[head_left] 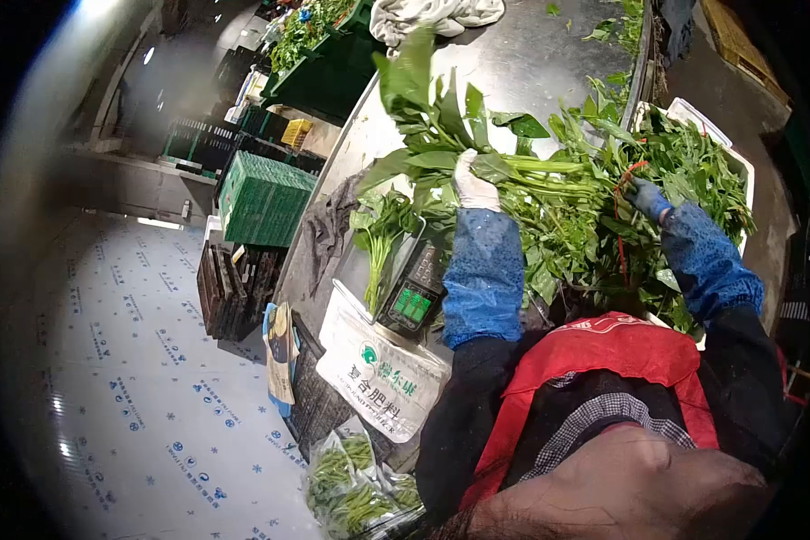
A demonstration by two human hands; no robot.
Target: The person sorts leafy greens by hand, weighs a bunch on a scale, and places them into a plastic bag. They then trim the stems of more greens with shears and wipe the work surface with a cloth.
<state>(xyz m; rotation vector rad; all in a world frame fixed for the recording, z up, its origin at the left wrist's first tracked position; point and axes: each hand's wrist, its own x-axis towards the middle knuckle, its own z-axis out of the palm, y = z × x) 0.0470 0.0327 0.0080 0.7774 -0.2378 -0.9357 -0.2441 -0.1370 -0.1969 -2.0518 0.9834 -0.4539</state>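
My left hand (477, 184), in a white glove and blue sleeve cover, is closed around a bunch of long-stemmed leafy greens (544, 171). The leaves point to the upper left and the stems run toward my right hand. At the stem ends my right hand (646, 198), in a blue-grey glove, is closed on a red tie (623, 184); part of the tie hangs down over the greens. Loose leafy greens (567, 238) lie below and between my hands. A smaller bunch of greens (380, 247) rests on the scale (411, 301) with lit green digits, left of my left sleeve.
A white crate (749, 184) full of greens stands at the right. The metal table (549, 49) carries a white cloth (432, 16) at its far end. A printed white sack (378, 364) and bagged greens (351, 477) lie near me. Green crates (265, 198) are stacked left of the table.
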